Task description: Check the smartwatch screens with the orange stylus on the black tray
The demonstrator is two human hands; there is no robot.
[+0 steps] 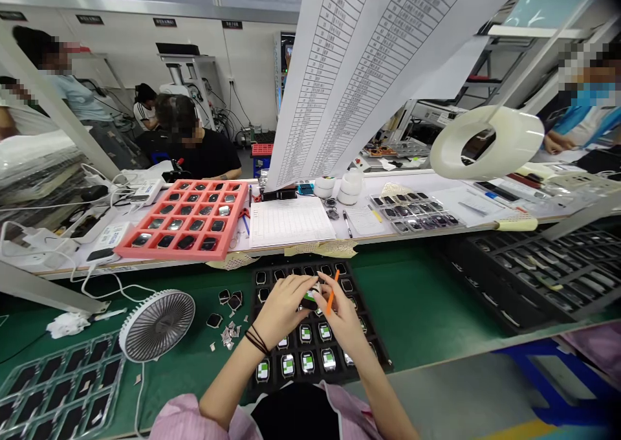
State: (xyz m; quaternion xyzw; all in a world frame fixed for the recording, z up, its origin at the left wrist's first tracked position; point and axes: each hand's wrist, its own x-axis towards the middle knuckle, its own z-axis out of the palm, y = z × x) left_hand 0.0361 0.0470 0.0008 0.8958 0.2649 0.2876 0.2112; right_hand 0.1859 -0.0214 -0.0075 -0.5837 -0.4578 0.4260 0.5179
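Observation:
Both hands meet over a black foam tray that holds rows of watch cases, several with lit green and white screens. My left hand, with dark bands at the wrist, has its fingers closed round a watch case with a green patch on its face. On the right side of the same case, the fingers of my right hand are bent against it, and an orange stick is held between them, upright and slightly tilted. Fingers partly cover the case.
Left of the tray are loose watch cases, small scraps, a white fan and a clear tray. On the shelf stands a red tray. A paper sheet and a tape roll hang above. People sit beyond.

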